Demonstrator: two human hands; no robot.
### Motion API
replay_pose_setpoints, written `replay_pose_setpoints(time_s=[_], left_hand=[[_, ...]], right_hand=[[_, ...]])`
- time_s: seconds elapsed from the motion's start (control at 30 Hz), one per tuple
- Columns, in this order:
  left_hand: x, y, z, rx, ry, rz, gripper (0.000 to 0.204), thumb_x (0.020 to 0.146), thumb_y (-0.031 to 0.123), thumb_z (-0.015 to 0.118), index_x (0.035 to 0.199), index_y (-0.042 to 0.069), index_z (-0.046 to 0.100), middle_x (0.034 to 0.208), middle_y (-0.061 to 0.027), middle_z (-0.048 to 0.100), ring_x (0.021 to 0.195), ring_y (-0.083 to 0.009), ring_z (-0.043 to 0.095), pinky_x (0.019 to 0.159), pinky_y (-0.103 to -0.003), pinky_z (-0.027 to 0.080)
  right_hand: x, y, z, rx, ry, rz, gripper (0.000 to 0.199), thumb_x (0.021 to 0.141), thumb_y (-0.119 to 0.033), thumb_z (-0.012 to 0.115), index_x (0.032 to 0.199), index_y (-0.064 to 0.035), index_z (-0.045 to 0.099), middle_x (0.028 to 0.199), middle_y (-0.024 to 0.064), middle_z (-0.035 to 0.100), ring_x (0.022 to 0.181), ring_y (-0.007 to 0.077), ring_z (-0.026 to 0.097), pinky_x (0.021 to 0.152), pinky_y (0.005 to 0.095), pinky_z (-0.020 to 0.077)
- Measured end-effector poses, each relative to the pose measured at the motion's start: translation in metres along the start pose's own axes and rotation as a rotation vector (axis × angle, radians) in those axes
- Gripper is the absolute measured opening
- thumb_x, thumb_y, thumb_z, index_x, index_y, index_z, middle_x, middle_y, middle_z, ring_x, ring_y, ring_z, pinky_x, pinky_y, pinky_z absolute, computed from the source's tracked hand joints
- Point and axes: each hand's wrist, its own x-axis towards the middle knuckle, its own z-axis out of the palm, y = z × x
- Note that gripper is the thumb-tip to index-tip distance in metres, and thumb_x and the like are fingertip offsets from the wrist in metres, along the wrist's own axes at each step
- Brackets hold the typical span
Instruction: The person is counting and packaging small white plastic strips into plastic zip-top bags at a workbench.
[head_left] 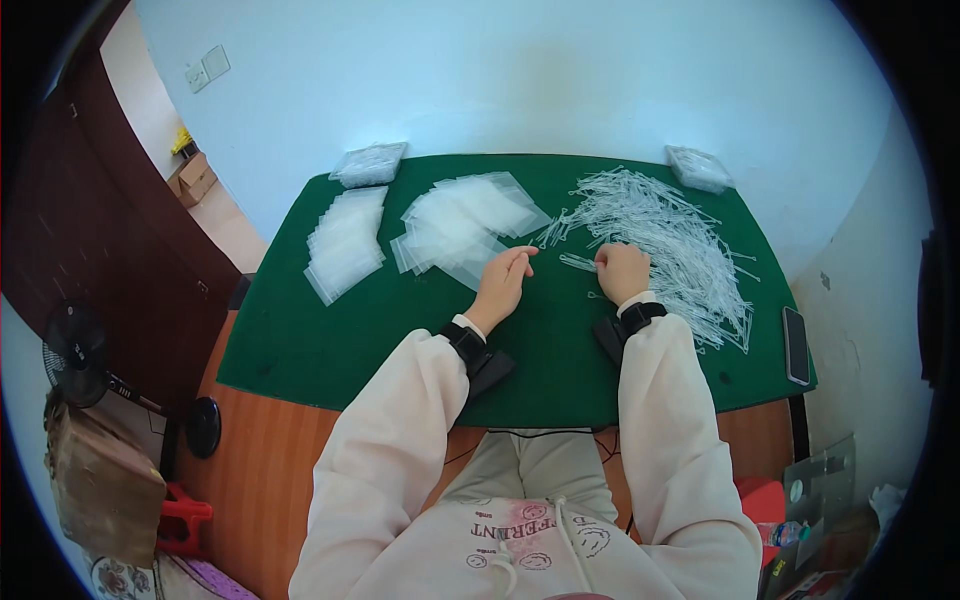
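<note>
My right hand (625,272) is closed at the left edge of a heap of thin, pale, loop-ended wire-like pieces (680,245). A few such looped pieces (577,262) stick out to the left from its fingertips. My left hand (504,282) is beside the lower right edge of a fanned pile of clear plastic bags (465,220), thumb and fingers drawn together. Anything between those fingers is too small to make out. Both hands are above the green tabletop (400,350), a short gap apart.
A narrower stack of clear bags (347,243) lies at the left. Filled clear packets stand at the back left (369,164) and back right (699,168). A phone (795,345) lies at the right edge. A fan (78,350) stands left of the table.
</note>
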Motion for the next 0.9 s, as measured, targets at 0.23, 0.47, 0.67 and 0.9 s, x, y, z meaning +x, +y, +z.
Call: replay_pose_setpoints(time_s=[0.23,0.47,0.67,0.9], left_hand=[[0.006,-0.01,-0.002,0.04,0.14,0.06,0.027,0.092,0.02,0.043,0.104,0.003,0.06,0.073,0.0014,0.053,0.06,-0.0066,0.042,0.057,-0.021,0.035],[0.01,-0.006,-0.004,0.058,0.322,0.19,0.027,0.094,0.021,0.041,0.099,0.001,0.059,0.076,-0.0007,0.056,0.062,-0.0064,0.046,0.056,-0.02,0.038],[-0.002,0.007,0.004,-0.094,-0.029,-0.092,0.026,0.093,0.019,0.039,0.094,-0.002,0.056,0.078,-0.006,0.059,0.065,-0.0124,0.056,0.062,-0.024,0.045],[-0.003,0.009,0.006,-0.36,-0.253,-0.22,0.027,0.094,0.025,0.04,0.098,0.003,0.054,0.08,-0.0059,0.06,0.064,-0.0102,0.056,0.059,-0.021,0.045]], right_hand=[[-0.003,-0.018,-0.012,0.371,0.149,-0.138,0.003,0.075,-0.008,0.057,0.077,-0.0081,0.059,0.073,0.0058,0.059,0.072,0.0281,0.056,0.061,0.0364,0.0428],[-0.01,-0.042,-0.014,0.703,0.003,-0.47,0.005,0.077,-0.006,0.057,0.08,-0.0035,0.057,0.072,0.0093,0.057,0.065,0.0274,0.056,0.062,0.0344,0.0451],[-0.016,-0.052,-0.014,0.942,-0.055,-0.533,0.007,0.08,-0.001,0.055,0.086,0.0005,0.057,0.069,0.008,0.059,0.064,0.0169,0.059,0.058,0.0259,0.046],[-0.015,-0.051,-0.014,1.067,0.04,-0.243,0.009,0.08,-0.001,0.059,0.088,0.002,0.059,0.079,0.0073,0.064,0.069,0.0115,0.062,0.061,0.0212,0.047]])
